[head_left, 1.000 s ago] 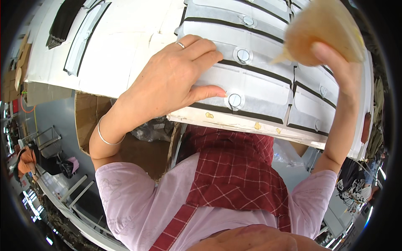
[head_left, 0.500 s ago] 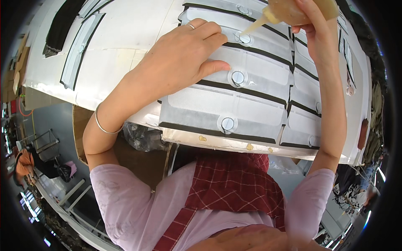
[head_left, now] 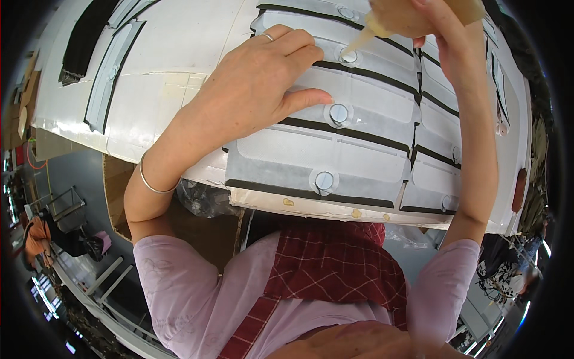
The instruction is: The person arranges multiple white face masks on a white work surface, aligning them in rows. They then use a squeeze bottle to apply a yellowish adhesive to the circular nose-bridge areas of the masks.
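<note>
My right hand (head_left: 447,36) grips a yellowish translucent squeeze bottle (head_left: 400,19), tilted with its pointed nozzle (head_left: 360,43) down to the left. The nozzle tip is at a small round disc (head_left: 348,56) on a pale grey fabric piece (head_left: 384,63) edged in black; whether it touches I cannot tell. My left hand (head_left: 269,75) lies on the fabric pieces to the left of that disc, fingers bent, thumb stretched out and apart. The thumb tip is close to another round disc (head_left: 338,113). Nearest me lies a further piece with a disc (head_left: 324,180).
More black-edged pieces (head_left: 433,125) lie in a column under my right forearm. At the table's left are a stack of black strips (head_left: 89,42) and a grey strip piece (head_left: 113,75). The white table's front edge (head_left: 287,202) has yellow spots. A cardboard box (head_left: 116,197) stands below.
The squeeze bottle and my right hand have shifted slightly left and up, the nozzle tip staying at the same disc. My left hand has hardly moved.
</note>
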`<state>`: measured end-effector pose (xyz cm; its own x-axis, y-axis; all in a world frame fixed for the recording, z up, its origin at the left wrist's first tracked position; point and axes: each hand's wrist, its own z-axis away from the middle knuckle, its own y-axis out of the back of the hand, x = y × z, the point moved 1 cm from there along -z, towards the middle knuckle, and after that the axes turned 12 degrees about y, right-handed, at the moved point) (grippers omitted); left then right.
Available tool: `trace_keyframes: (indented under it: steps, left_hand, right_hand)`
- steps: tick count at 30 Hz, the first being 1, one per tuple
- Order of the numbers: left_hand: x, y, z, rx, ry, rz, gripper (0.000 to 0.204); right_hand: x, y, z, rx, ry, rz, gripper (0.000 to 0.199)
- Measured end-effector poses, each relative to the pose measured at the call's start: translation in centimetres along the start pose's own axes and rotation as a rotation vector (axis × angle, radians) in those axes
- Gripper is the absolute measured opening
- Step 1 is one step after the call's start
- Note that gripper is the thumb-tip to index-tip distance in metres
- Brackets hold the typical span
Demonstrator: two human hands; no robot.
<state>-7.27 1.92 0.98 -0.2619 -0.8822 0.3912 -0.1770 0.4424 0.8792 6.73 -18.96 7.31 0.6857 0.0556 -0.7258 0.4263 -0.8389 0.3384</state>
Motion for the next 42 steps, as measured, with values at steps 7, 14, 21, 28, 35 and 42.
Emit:
trace_keyframes:
  steps: [7, 14, 21, 28, 35, 42]
  left_hand:
    - [-0.6, -0.3, -0.5, 0.008, -0.007, 0.01, 0.048]
    - [-0.9, 0.6, -1.0, -0.05, 0.02, 0.013, 0.045]
    - [-1.8, 0.1, -4.8, 0.056, -0.028, -0.156, 0.046]
    - [-2.3, -0.9, -5.3, 0.01, 0.01, -0.11, 0.048]
    - [-1.1, -0.6, -3.2, -0.003, 0.008, -0.063, 0.05]
    - [-1.4, -1.3, -3.1, 0.11, -0.083, -0.053, 0.053]
  right_hand:
    - [-0.9, 1.9, -0.1, -0.123, -0.03, 0.043, 0.054]
    - [0.3, 5.3, -0.6, 0.138, 0.223, 0.097, 0.048]
    - [4.2, 3.1, -3.3, 0.343, 0.018, -0.054, 0.042]
    - [6.4, 1.2, -4.0, 0.223, -0.071, -0.117, 0.039]
    - [3.3, 0.5, -2.5, 0.107, -0.055, -0.084, 0.039]
    - [3.3, 0.5, -2.7, 0.07, -0.041, 0.017, 0.04]
